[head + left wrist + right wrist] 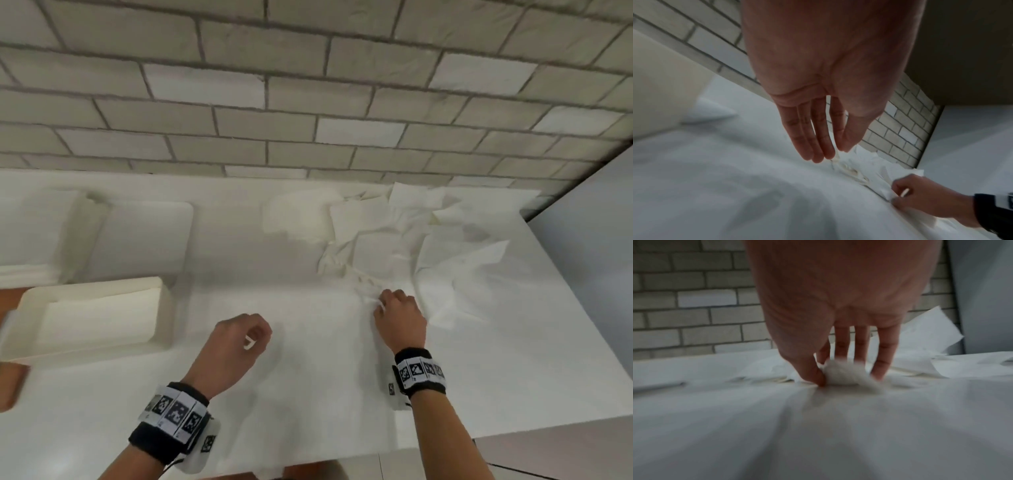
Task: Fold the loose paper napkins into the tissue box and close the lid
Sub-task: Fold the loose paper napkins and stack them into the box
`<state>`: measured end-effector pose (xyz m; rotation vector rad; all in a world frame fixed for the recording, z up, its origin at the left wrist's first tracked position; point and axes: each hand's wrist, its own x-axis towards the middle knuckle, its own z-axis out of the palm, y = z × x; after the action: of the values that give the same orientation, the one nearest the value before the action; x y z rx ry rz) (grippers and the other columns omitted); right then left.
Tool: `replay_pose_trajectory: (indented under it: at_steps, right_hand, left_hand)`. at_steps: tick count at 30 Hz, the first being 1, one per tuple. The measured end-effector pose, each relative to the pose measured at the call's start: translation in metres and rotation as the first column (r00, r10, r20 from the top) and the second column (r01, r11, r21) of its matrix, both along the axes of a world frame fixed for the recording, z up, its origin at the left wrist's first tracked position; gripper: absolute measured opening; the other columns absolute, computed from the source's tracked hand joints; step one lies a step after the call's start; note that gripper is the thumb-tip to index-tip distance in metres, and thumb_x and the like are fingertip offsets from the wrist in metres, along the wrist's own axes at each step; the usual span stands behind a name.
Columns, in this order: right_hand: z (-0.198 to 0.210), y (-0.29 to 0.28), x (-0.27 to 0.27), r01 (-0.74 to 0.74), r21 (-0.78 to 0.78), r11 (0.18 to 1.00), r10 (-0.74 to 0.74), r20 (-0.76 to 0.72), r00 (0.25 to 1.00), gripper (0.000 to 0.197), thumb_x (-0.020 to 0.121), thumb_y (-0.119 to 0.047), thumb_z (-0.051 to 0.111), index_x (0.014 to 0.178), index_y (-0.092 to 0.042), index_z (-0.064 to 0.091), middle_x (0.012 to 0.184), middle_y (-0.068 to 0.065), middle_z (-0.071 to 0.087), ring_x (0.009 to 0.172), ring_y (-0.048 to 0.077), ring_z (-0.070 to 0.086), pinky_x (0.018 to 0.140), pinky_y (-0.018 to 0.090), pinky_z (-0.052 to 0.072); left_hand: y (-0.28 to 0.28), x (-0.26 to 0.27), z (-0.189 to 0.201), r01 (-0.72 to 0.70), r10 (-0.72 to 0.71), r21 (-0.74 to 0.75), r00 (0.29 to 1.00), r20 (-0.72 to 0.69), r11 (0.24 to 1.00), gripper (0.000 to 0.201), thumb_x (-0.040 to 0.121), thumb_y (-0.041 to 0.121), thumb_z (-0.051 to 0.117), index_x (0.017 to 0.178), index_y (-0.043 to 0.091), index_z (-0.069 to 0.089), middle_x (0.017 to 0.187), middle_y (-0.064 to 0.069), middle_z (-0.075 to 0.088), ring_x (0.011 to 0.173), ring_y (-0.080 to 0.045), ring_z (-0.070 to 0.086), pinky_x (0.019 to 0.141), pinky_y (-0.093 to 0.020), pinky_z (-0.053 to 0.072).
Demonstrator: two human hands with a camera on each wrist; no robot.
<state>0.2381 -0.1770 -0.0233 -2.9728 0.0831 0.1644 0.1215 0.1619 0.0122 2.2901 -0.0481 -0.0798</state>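
Crumpled white napkin (368, 284) stretched toward worktop's (308, 394) back-right corner, pinched by right hand (399, 317); left hand (236, 339) relaxed, empty.

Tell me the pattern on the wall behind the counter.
Pale grey-white bricks in a staggered running bond with darker grout lines; clearest in the head view.

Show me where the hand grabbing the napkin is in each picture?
Head view: the right hand is right of centre, pinching a napkin at the near edge of the pile.
Left wrist view: it is at the lower right.
Right wrist view: it hangs from the top centre, fingers on the napkin.
Shared landmark: the brick wall behind the counter.
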Motion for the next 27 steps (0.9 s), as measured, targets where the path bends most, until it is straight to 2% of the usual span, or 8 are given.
replay_pose_trajectory:
  at_steps: [3, 6, 9, 11, 15, 21, 23, 27]
  right_hand:
    - [0.007, -0.003, 0.001, -0.142, 0.14, 0.98, 0.145, -0.014, 0.989, 0.019, 0.101, -0.027, 0.059, 0.116, -0.016, 0.064, 0.113, 0.002, 0.065, 0.105, 0.028, 0.062, 0.075, 0.039, 0.053]
    - [0.035, 0.001, -0.007, -0.267, 0.399, 0.877, 0.289, 0.005, 0.957, 0.012, 0.1, -0.032, 0.062, 0.11, -0.027, 0.059, 0.105, -0.008, 0.065, 0.101, 0.024, 0.063, 0.079, 0.041, 0.053]
    - [0.078, 0.004, -0.01, -0.397, 0.538, 0.744, 0.447, 0.042, 0.894, 0.016, 0.101, -0.038, 0.06, 0.1, -0.038, 0.045, 0.092, -0.02, 0.061, 0.101, 0.018, 0.066, 0.085, 0.045, 0.056]
    - [0.106, -0.001, -0.005, -0.488, 0.583, 0.65, 0.526, 0.118, 0.842, 0.017, 0.106, -0.037, 0.062, 0.102, -0.04, 0.046, 0.089, -0.023, 0.059, 0.094, 0.009, 0.066, 0.084, 0.036, 0.055]
    - [0.145, -0.015, 0.009, -0.484, 0.695, 0.532, 0.449, 0.253, 0.857, 0.01, 0.104, -0.034, 0.073, 0.109, -0.028, 0.067, 0.102, -0.019, 0.072, 0.095, 0.01, 0.07, 0.084, 0.02, 0.05]
    - [0.14, -0.039, 0.021, -0.102, 0.949, 0.299, 0.176, 0.05, 0.983, 0.044, 0.088, -0.014, 0.089, 0.126, -0.021, 0.067, 0.117, -0.005, 0.079, 0.107, 0.013, 0.076, 0.091, 0.025, 0.06]
    - [0.126, -0.042, 0.021, 0.001, 0.979, 0.205, 0.122, -0.026, 0.992, 0.039, 0.091, -0.008, 0.085, 0.125, -0.012, 0.066, 0.109, 0.003, 0.083, 0.104, 0.019, 0.079, 0.093, 0.034, 0.063]
    - [0.105, -0.04, 0.024, -0.004, 0.985, 0.173, 0.012, 0.002, 1.0, 0.011, 0.095, -0.009, 0.081, 0.1, -0.003, 0.073, 0.093, 0.004, 0.081, 0.086, 0.011, 0.073, 0.08, 0.024, 0.055]
  left_hand:
    - [-0.045, 0.013, -0.006, 0.064, -0.064, -0.011, 0.998, 0.008, 0.998, 0.024, 0.097, 0.022, 0.075, 0.109, 0.041, 0.067, 0.111, 0.022, 0.068, 0.103, 0.0, 0.066, 0.09, -0.032, 0.059]
    - [-0.081, 0.033, 0.001, 0.138, -0.136, -0.034, 0.989, 0.067, 0.99, 0.071, 0.092, 0.034, 0.081, 0.151, 0.044, 0.042, 0.154, 0.028, 0.039, 0.143, 0.004, 0.038, 0.118, -0.019, 0.037]
    - [-0.104, 0.061, 0.022, 0.153, -0.144, -0.102, 0.985, 0.097, 0.983, 0.107, 0.082, 0.041, 0.091, 0.164, 0.041, 0.021, 0.168, 0.031, 0.018, 0.158, 0.003, 0.011, 0.123, -0.013, 0.018]
    - [-0.113, 0.079, 0.043, 0.131, -0.119, -0.162, 0.99, 0.082, 0.978, 0.104, 0.077, 0.045, 0.093, 0.161, 0.041, 0.031, 0.162, 0.033, 0.032, 0.156, 0.001, 0.024, 0.122, -0.019, 0.026]
    - [-0.118, 0.102, 0.08, 0.046, -0.027, -0.372, 0.998, 0.057, 0.927, 0.053, 0.074, 0.036, 0.097, 0.121, 0.034, 0.071, 0.119, 0.015, 0.075, 0.117, -0.008, 0.069, 0.107, -0.036, 0.053]
    - [-0.128, 0.104, 0.09, -0.104, 0.101, -0.544, 0.994, -0.035, 0.833, 0.029, 0.092, 0.029, 0.082, 0.12, 0.023, 0.075, 0.113, 0.006, 0.08, 0.105, -0.015, 0.077, 0.093, -0.043, 0.063]
    - [-0.129, 0.104, 0.076, -0.177, 0.17, -0.602, 0.983, -0.069, 0.779, 0.03, 0.095, 0.026, 0.08, 0.123, 0.022, 0.072, 0.116, 0.0, 0.079, 0.107, -0.021, 0.077, 0.093, -0.044, 0.062]
    - [-0.13, 0.104, 0.052, -0.275, 0.263, -0.651, 0.957, -0.118, 0.707, 0.025, 0.095, 0.019, 0.08, 0.118, 0.018, 0.069, 0.106, -0.004, 0.079, 0.095, -0.023, 0.076, 0.081, -0.034, 0.061]
